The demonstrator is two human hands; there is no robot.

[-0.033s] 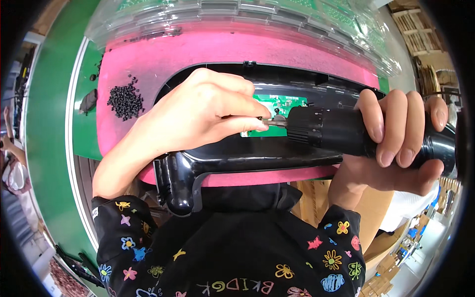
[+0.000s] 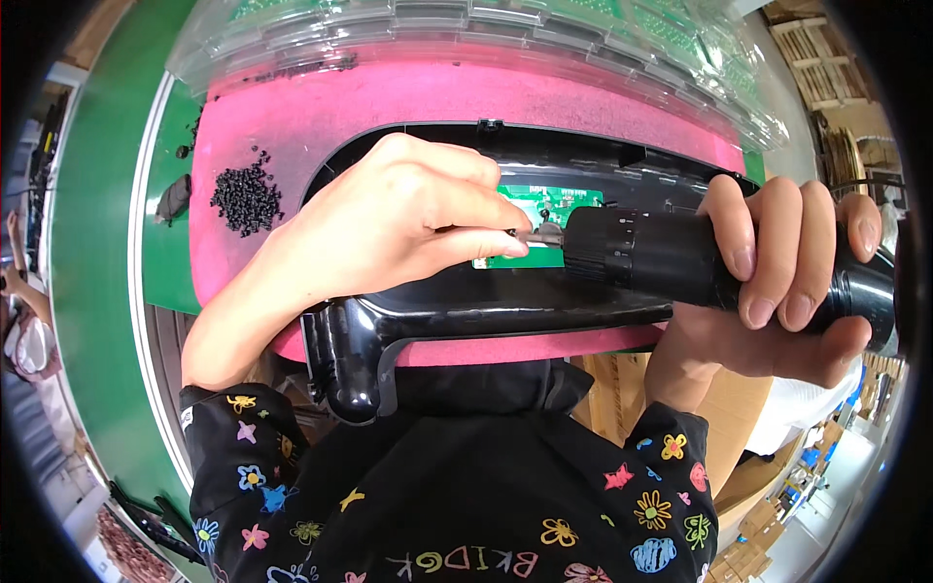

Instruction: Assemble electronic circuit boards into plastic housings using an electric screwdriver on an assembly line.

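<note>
My right hand [image 2: 787,282] is wrapped around a black electric screwdriver [image 2: 661,255] that lies sideways, its tip pointing left. My left hand [image 2: 389,228] pinches the metal bit [image 2: 540,236] at the driver's tip between thumb and forefinger; whether a screw sits there I cannot tell. The tip hovers over a small green circuit board [image 2: 530,197] set inside a long black plastic housing [image 2: 466,306]. The housing rests on a pink foam mat [image 2: 321,107], and its rounded end [image 2: 350,374] hangs over the near edge.
A heap of small black screws [image 2: 243,197] lies on the mat's left part. Clear plastic trays [image 2: 466,29] holding green boards run along the far side. A green work surface [image 2: 97,291] curves along the left. Cardboard boxes [image 2: 748,466] stand at lower right.
</note>
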